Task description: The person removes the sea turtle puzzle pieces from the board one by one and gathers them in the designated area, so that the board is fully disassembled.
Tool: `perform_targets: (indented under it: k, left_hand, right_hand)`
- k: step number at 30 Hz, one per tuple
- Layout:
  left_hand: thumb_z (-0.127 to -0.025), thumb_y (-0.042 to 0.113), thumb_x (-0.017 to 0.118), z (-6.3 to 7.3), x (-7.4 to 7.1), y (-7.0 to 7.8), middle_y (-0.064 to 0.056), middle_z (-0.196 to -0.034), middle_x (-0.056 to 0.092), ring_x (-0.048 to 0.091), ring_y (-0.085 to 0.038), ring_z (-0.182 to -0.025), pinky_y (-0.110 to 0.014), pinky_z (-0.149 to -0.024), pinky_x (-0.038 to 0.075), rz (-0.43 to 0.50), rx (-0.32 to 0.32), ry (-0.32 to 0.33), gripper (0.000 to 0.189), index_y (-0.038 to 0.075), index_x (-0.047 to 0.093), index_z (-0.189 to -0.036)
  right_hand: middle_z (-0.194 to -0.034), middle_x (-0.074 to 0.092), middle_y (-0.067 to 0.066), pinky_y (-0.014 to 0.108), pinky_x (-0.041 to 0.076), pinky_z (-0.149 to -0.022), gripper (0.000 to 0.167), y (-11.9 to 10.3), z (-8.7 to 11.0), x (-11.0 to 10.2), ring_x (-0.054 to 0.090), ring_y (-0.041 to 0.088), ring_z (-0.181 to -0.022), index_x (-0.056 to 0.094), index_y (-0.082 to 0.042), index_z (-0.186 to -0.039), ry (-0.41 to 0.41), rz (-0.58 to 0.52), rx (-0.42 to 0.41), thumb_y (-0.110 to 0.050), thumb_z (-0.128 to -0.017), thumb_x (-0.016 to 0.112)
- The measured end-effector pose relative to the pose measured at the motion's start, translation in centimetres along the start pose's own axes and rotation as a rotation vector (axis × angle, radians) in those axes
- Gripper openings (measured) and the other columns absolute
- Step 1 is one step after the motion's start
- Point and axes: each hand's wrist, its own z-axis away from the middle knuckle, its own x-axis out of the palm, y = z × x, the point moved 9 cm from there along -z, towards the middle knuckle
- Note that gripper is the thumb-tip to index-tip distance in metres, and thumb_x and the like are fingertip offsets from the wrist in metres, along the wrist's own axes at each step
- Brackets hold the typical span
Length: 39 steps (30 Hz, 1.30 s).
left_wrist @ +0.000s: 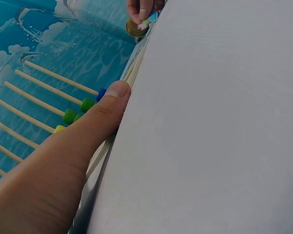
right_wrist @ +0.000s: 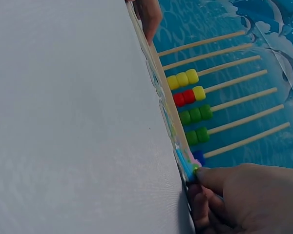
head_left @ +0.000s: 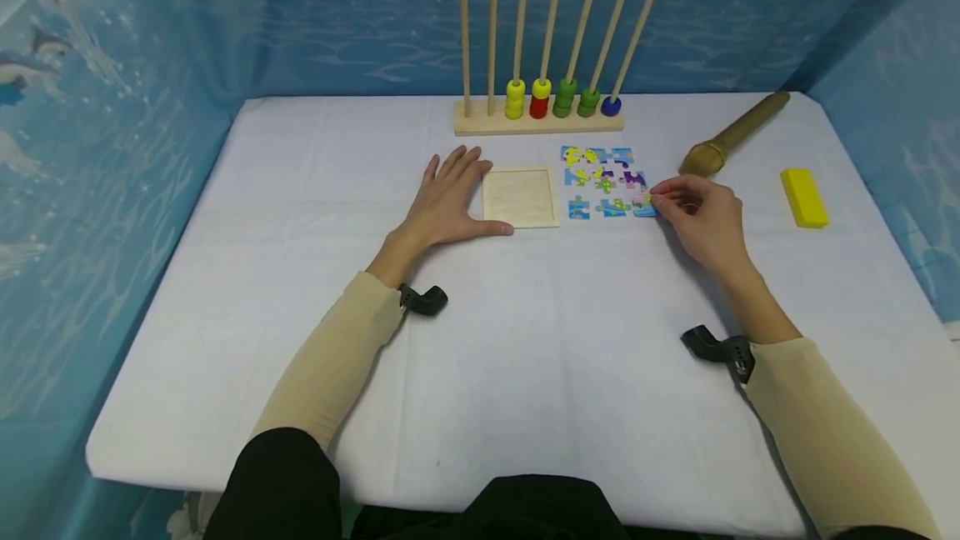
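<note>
My left hand (head_left: 448, 205) is spread beside a shallow square wooden puzzle tray (head_left: 519, 198), fingertips near its upper left corner and thumb along its lower left. The tray shows bare wood inside. To its right lie several colourful jigsaw pieces (head_left: 577, 208) in loose rows. Between thumb and fingers, my right hand (head_left: 705, 219) pinches a puzzle piece (head_left: 643, 205) at the lower right of that group. In the right wrist view the pinched puzzle piece (right_wrist: 186, 165) is tilted up, with blue, pink and green on it; the fingers hide part of it.
Behind the pieces stands a wooden peg rack (head_left: 540, 125) with yellow, red, green and blue beads on tall rods. At the right lie a brown bamboo-like stick (head_left: 738, 132) and a yellow block (head_left: 805, 198). A white cloth covers the table (head_left: 525, 340); blue curtains surround it.
</note>
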Motion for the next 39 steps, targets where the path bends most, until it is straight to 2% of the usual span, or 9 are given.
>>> perform_targets:
  k: [5,13,17,39]
  left_hand:
    - [-0.075,0.084,0.072,-0.02,-0.05,0.07,-0.004,-0.177,0.02,0.004,-0.024,-0.166,-0.053,-0.132,-0.005,0.001,-0.001,0.003,0.114,0.02,0.037,-0.162]
    - [-0.075,0.084,0.072,0.01,0.13,-0.01,-0.005,-0.177,0.02,0.005,-0.024,-0.166,-0.054,-0.132,-0.005,0.0,0.0,-0.005,0.114,0.02,0.037,-0.162]
    - [-0.075,0.085,0.072,-0.03,0.1,0.01,-0.004,-0.177,0.02,0.005,-0.024,-0.166,-0.053,-0.132,-0.005,0.001,0.003,0.001,0.114,0.02,0.037,-0.162]
    - [-0.075,0.085,0.072,-0.13,0.25,0.0,-0.005,-0.177,0.021,0.005,-0.025,-0.166,-0.054,-0.132,-0.005,0.007,0.006,0.004,0.114,0.02,0.038,-0.162]
  right_hand:
    - [-0.112,0.071,0.017,0.01,0.04,-0.078,0.033,0.15,0.09,-0.15,0.054,0.008,-0.094,0.073,-0.005,-0.126,0.029,0.024,-0.014,-0.03,-0.106,0.065]
    - [-0.099,0.072,0.015,0.01,0.039,-0.071,0.025,-0.27,0.51,-0.2,0.054,-0.001,-0.081,0.076,-0.003,-0.116,0.125,-0.013,-0.081,-0.022,-0.103,0.068]
    - [-0.097,0.072,0.016,0.008,0.038,-0.069,0.023,-0.17,0.53,-0.31,0.053,-0.004,-0.077,0.077,-0.002,-0.113,0.156,-0.029,-0.097,-0.02,-0.102,0.069]
    - [-0.096,0.071,0.013,0.011,0.038,-0.069,0.025,0.26,0.51,-0.27,0.053,0.002,-0.077,0.077,-0.003,-0.112,0.162,-0.035,-0.07,-0.024,-0.104,0.066]
